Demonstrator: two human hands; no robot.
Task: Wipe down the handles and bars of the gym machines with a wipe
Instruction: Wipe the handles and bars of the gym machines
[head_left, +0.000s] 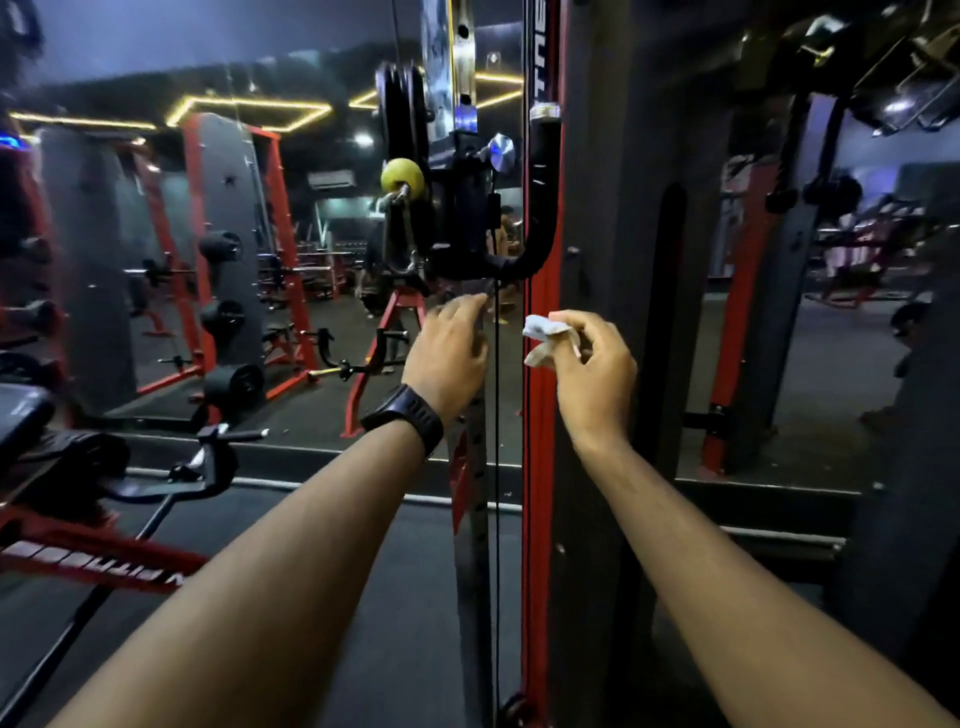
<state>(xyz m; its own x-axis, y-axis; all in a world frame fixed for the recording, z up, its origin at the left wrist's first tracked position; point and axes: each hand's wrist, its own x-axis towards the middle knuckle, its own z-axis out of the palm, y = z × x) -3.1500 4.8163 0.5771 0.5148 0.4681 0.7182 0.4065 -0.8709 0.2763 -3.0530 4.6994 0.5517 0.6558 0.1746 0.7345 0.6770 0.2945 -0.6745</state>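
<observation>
Two bare hands reach toward a cable machine. Farthest left, the left hand (447, 348), a black watch (404, 415) on its wrist, lies against the perforated upright (470, 519) with its fingers reaching up; whether they curl round it I cannot tell. A thin cable (497, 467) hangs just beside it. The crumpled white wipe (541, 338) sits pinched between thumb and curled fingers of the right hand (592, 369), in front of the red frame bar (537, 467) and below the curved black handle (543, 208).

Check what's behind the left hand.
The grey perforated upright runs up behind the left hand, with the thin black cable just beside it. The hand covers the stretch of upright under the black carriage; whether the fingertips touch anything is blurred.
</observation>
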